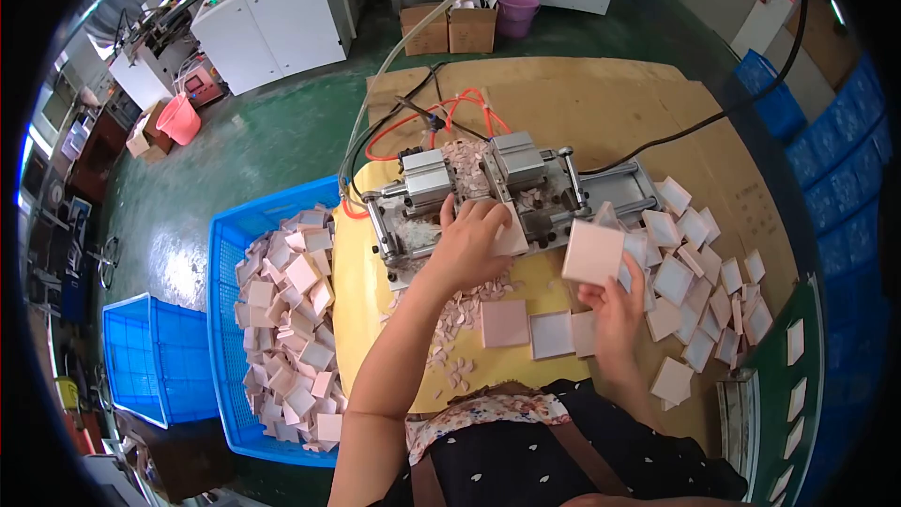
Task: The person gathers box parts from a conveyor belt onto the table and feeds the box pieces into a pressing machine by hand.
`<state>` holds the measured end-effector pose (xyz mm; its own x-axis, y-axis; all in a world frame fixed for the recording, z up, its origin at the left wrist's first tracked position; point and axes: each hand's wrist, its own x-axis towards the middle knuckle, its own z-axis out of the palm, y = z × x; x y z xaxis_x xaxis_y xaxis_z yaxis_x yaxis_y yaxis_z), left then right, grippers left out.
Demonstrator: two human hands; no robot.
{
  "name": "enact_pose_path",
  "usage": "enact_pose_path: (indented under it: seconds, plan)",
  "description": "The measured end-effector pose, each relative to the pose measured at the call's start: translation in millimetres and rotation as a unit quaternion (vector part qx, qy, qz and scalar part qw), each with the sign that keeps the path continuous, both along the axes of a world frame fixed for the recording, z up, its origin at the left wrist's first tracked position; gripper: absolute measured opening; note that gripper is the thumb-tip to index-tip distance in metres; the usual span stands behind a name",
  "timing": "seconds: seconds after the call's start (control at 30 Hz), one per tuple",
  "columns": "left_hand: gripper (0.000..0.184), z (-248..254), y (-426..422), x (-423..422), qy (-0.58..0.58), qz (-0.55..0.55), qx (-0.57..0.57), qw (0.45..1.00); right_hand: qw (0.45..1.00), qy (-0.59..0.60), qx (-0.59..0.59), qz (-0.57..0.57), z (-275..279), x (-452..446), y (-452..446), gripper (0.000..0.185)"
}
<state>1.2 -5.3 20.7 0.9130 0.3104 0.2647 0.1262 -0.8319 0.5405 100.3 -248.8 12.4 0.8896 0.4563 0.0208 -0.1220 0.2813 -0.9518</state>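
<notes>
The cardboard-covered tabletop [601, 84] fills the middle, with a blue plastic basket [220, 319] of pale pink square box pieces at 8 o'clock. A metal clamping machine [521, 160] sits at 12 o'clock, and a loose pile of box pieces [674, 280] at 3 o'clock. The left hand [469, 244] curls over a pink box piece [513, 230] at the machine; whether it grips is unclear. At 4 o'clock, the right hand [615, 319] grips an upright square box piece [593, 252]. Small pink scraps [455, 319] lie at 6 o'clock.
</notes>
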Motion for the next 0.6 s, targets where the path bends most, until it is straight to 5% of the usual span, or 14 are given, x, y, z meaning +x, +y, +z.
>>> enact_pose_path:
  seconds: [0.13,0.23,0.3,0.4,0.53,0.6]
  plan:
    - [0.052,14.0,-7.2,-12.8,-0.084,0.030,0.020,0.996,0.990,0.060,0.086,0.089,-30.3,14.1,38.8,0.027]
    - [0.071,13.9,7.8,-64.3,-0.043,0.216,-0.060,0.973,0.968,0.121,0.024,0.220,-25.0,7.4,61.2,0.027]
    - [0.085,29.4,2.9,-85.3,-0.042,0.352,0.113,0.928,0.969,0.090,-0.021,0.229,-26.4,-3.8,80.3,0.030]
    - [0.087,27.4,-4.4,-69.6,-0.051,0.233,0.053,0.970,0.968,0.091,-0.047,0.229,-35.2,1.6,101.6,0.031]
    - [0.042,-1.1,-11.9,-28.6,-0.048,0.069,0.083,0.993,0.964,0.067,-0.073,0.247,-34.1,8.9,96.0,0.034]
    - [0.042,-7.1,-7.3,-20.9,-0.052,0.045,0.062,0.996,0.962,0.037,-0.091,0.254,-24.8,9.8,81.5,0.035]
